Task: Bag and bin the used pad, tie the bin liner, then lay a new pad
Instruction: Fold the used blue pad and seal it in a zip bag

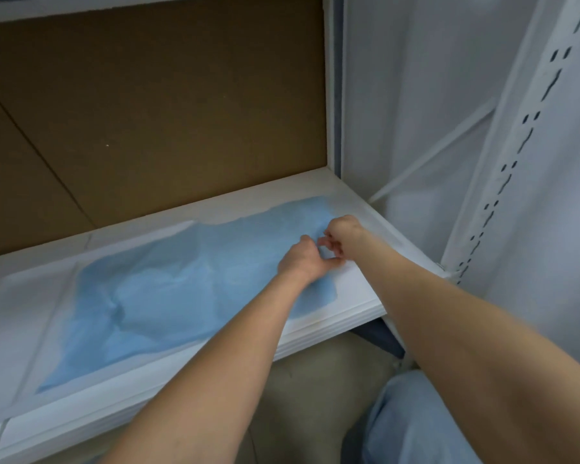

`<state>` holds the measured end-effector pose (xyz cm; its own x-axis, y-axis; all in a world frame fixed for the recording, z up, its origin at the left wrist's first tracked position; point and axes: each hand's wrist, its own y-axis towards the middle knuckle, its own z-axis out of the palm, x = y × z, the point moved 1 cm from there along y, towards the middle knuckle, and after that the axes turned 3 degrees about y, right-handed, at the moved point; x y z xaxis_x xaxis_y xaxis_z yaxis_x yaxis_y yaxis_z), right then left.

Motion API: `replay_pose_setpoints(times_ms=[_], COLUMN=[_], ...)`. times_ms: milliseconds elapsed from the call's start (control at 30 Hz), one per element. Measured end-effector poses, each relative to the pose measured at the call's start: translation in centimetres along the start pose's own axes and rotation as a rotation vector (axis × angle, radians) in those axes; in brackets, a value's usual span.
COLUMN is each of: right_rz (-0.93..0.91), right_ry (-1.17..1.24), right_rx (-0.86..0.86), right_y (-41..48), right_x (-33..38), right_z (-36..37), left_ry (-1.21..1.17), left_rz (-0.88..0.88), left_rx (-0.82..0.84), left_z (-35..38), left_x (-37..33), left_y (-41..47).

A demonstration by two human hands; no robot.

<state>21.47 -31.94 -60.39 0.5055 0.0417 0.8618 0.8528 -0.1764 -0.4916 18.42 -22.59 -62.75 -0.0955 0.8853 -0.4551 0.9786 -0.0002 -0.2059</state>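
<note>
A light blue pad (181, 283) with a white border lies crumpled and partly unfolded on a white shelf (355, 303). Both my hands meet at the pad's right end. My left hand (303, 259) has its fingers curled and pinches the pad's right edge. My right hand (344, 234) sits just beyond it, fingers curled, pinching the same edge. No bag or bin shows in this view.
A brown cardboard panel (154, 105) backs the shelf. A white slotted upright (516, 155) and a white diagonal brace (432, 152) stand to the right, against white fabric. My knee in light blue trousers (416, 420) is below the shelf.
</note>
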Motion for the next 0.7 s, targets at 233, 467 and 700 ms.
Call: replay_pose_setpoints(times_ms=[233,467,700], right_rz=[-0.061,0.007,-0.131], right_ry=[-0.017,0.04,0.064], right_rx=[0.111,0.275,0.01], right_y=[0.7,0.9,1.7], right_x=[-0.7,-1.2,-0.7], right_z=[0.8,2.9,2.7], left_ry=[-0.648,-0.894,-0.833], left_rz=[-0.257,-0.357,-0.28], left_rx=[-0.209,-0.101,-0.097], left_z=[-2.9,-4.1,-3.9], left_x=[3.4,4.9,3.8], left_y=[2.1,1.7,0.9])
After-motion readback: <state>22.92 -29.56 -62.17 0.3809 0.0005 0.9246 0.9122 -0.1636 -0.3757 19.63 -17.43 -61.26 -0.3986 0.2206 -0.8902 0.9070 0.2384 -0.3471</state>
